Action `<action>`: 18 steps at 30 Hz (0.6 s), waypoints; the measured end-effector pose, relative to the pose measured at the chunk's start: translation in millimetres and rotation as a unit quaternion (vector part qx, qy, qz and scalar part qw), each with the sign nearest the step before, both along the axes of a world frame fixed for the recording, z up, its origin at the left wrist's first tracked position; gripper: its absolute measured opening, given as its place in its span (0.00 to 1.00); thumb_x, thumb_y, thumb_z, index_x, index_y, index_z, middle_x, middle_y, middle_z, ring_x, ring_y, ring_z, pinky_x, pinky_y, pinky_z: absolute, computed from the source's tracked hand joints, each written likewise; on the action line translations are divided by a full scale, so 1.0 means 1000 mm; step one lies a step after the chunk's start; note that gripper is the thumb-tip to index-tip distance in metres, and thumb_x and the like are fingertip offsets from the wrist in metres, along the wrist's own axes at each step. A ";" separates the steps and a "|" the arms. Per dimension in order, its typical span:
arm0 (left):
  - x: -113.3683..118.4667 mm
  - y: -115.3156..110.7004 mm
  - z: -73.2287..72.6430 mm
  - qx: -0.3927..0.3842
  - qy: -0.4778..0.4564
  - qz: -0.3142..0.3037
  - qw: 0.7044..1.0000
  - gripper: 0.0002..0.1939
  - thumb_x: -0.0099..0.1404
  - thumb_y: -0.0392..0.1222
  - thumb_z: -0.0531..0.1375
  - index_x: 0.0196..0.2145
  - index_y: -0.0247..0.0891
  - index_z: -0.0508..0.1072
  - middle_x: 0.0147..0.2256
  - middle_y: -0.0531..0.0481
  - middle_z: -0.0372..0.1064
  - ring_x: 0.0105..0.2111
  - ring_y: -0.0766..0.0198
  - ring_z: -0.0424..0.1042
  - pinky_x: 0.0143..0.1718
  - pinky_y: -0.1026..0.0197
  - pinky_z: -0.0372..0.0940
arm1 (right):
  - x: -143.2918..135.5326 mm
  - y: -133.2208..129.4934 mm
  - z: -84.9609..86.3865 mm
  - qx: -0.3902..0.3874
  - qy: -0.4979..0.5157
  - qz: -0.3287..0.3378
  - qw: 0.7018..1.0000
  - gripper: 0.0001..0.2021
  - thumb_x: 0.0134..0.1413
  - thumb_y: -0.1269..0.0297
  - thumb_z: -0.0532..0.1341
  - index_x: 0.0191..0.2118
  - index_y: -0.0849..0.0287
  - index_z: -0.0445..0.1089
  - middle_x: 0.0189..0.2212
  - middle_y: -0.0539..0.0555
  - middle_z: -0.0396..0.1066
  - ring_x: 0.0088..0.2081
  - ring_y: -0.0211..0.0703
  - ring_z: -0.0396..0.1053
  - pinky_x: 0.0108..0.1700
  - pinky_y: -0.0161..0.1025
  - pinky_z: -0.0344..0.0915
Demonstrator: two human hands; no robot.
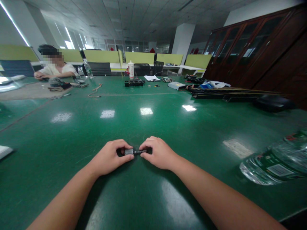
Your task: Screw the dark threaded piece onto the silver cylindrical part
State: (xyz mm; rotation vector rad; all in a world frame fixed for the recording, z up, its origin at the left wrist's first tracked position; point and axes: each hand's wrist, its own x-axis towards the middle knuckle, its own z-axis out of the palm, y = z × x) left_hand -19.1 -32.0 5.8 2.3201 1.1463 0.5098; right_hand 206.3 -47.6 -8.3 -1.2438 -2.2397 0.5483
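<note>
A: Left side first?
B: Flat white slab (5, 151), smooth, cut off by the view. Then a thin tan cord (95, 91), loosely curled, well beyond the left hand (115, 157).
A: That hand's grip?
B: Nearly closed, thumb and fingers pinching a silver-gray cylinder (129, 152), smooth, metallic look. It lies crosswise between the two hands, over the glossy green surface (131, 198). Can't tell if it touches.
A: Its right end?
B: Slim dark rod (137, 152), stepped and ribbed, in line with the cylinder.
A: Right hand (160, 154)?
B: Thumb and fingertips nearly together, pinching the rod.
A: Further right?
B: Clear plastic bottle (278, 164), rounded, green label, well apart from the right hand.
</note>
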 end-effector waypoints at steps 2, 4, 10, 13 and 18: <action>-0.001 0.000 0.000 0.002 0.001 -0.001 1.000 0.11 0.61 0.48 0.63 0.38 0.39 0.78 0.33 0.50 0.74 0.34 0.60 0.71 0.38 0.60 0.65 | 0.000 0.000 0.000 -0.001 -0.002 -0.003 1.000 0.05 0.51 0.70 0.66 0.36 0.57 0.77 0.32 0.51 0.74 0.37 0.41 0.67 0.42 0.38 0.60; -0.002 0.000 0.001 0.007 0.000 -0.002 1.000 0.11 0.61 0.47 0.63 0.38 0.39 0.78 0.34 0.50 0.74 0.34 0.60 0.72 0.38 0.60 0.65 | 0.000 0.000 0.000 -0.001 -0.004 -0.006 1.000 0.05 0.51 0.70 0.66 0.36 0.57 0.77 0.32 0.51 0.74 0.37 0.41 0.67 0.42 0.38 0.60; -0.004 0.000 0.004 0.009 0.003 0.004 1.000 0.11 0.61 0.46 0.63 0.38 0.39 0.78 0.34 0.50 0.74 0.35 0.60 0.72 0.39 0.59 0.65 | 0.002 0.000 0.000 0.001 -0.007 -0.005 1.000 0.04 0.52 0.69 0.66 0.35 0.58 0.77 0.32 0.52 0.74 0.37 0.41 0.67 0.42 0.38 0.60; -0.004 0.000 0.004 0.008 0.002 0.005 1.000 0.11 0.61 0.46 0.63 0.38 0.39 0.78 0.34 0.50 0.74 0.35 0.60 0.72 0.38 0.59 0.64 | 0.003 0.000 0.000 0.001 -0.007 -0.004 1.000 0.04 0.52 0.69 0.66 0.35 0.57 0.77 0.32 0.52 0.74 0.37 0.40 0.67 0.41 0.38 0.60; -0.003 0.000 0.004 0.001 0.003 0.007 1.000 0.10 0.61 0.46 0.63 0.38 0.39 0.78 0.33 0.50 0.73 0.35 0.60 0.71 0.38 0.59 0.64 | 0.004 0.001 0.000 0.001 -0.006 -0.003 1.000 0.04 0.52 0.69 0.66 0.35 0.58 0.77 0.31 0.52 0.74 0.36 0.40 0.67 0.40 0.37 0.61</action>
